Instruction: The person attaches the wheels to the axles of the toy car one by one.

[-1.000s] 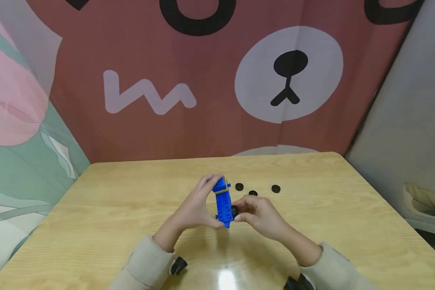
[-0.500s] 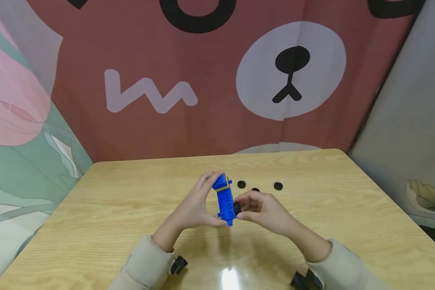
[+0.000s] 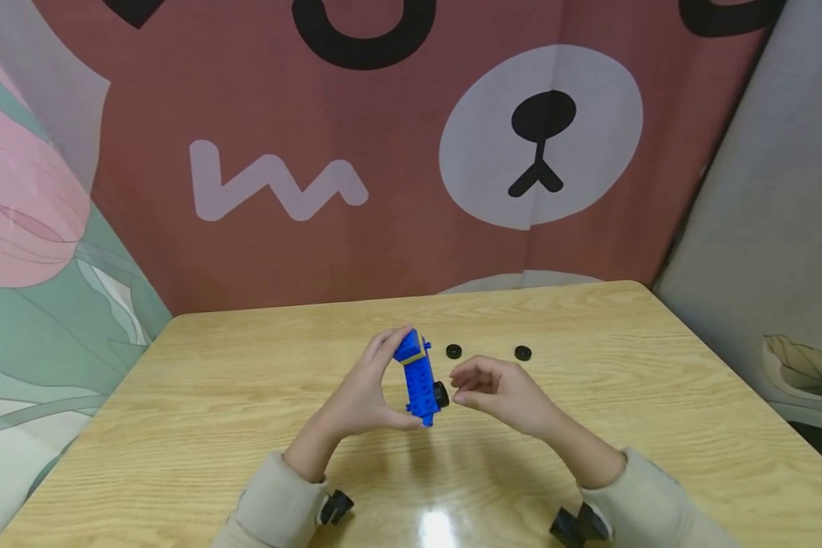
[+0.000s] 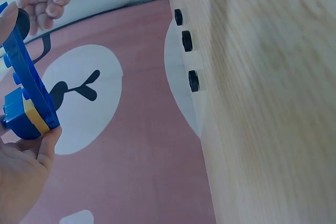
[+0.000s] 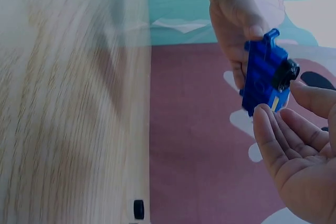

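Note:
The left hand (image 3: pixel 358 387) grips a blue toy vehicle (image 3: pixel 419 384) with a yellow stripe by its two ends, fingers at the far end and thumb at the near one, above the table. One black wheel (image 3: pixel 441 394) sits on the toy's right side near the thumb end. Just right of that wheel is the right hand (image 3: pixel 510 397), its fingers relaxed and apart from it, holding nothing. In the right wrist view the wheel (image 5: pixel 285 74) stands on the toy's side, with the right hand (image 5: pixel 304 150) beside it.
Loose black wheels lie on the wooden table (image 3: pixel 212 396) beyond the hands, one (image 3: pixel 454 351) near the toy and another (image 3: pixel 523 353) farther right; three show in the left wrist view, one of them (image 4: pixel 193 81) nearest. A patterned cloth (image 3: pixel 281 251) hangs behind the table.
The right hand has let go of the black wheel, which stays on the toy, and now sits slightly right of it. The left hand keeps its grip on the toy.

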`<act>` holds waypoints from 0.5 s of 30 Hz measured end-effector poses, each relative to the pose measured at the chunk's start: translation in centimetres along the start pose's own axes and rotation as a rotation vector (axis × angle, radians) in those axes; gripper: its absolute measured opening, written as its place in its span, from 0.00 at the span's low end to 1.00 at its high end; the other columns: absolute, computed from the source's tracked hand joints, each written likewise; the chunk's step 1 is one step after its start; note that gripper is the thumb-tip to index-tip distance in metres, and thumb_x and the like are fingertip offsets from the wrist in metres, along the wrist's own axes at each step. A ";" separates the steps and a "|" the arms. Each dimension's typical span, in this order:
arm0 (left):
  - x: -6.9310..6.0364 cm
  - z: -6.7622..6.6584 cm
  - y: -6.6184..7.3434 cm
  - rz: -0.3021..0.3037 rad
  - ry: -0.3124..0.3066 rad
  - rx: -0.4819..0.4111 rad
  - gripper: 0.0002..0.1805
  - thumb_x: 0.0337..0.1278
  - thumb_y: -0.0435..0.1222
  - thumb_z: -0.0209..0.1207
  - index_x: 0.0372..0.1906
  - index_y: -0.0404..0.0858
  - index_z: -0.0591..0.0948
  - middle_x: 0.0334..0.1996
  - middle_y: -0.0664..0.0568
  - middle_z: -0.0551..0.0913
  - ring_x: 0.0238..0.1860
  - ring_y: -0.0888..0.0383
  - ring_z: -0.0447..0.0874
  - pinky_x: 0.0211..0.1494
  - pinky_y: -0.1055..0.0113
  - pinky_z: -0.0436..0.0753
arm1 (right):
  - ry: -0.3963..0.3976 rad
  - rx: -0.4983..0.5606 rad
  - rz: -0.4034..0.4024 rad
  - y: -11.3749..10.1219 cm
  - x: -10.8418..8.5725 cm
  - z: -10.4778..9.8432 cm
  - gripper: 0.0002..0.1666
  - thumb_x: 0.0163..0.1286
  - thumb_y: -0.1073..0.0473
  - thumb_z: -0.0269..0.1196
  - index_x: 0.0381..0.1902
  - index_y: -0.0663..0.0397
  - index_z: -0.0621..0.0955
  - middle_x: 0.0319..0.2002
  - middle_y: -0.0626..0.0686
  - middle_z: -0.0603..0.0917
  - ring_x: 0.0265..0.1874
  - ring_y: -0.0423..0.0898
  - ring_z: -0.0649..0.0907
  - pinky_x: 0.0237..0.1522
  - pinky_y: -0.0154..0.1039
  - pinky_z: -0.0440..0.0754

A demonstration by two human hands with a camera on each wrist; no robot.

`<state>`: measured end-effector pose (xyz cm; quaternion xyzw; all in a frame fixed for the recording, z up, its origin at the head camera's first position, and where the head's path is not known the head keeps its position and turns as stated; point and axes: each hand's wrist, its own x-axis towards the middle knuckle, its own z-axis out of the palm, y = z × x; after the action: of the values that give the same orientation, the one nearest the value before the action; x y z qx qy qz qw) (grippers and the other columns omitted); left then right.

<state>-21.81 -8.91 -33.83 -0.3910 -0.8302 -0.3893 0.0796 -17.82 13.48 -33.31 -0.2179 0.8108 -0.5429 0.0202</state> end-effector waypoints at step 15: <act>0.1 0.0 -0.8 -0.029 0.000 0.027 0.59 0.20 0.51 0.71 0.65 0.56 0.48 0.59 0.52 0.56 0.57 0.55 0.58 0.52 0.52 0.66 | 0.091 -0.001 0.072 3.2 0.5 -2.8 0.16 0.58 0.57 0.60 0.41 0.62 0.75 0.37 0.54 0.77 0.36 0.47 0.77 0.37 0.35 0.76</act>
<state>-22.42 -9.22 -34.25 -0.3778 -0.8409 -0.3793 0.0792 -20.10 16.75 -34.92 -0.1637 0.8184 -0.5509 0.0029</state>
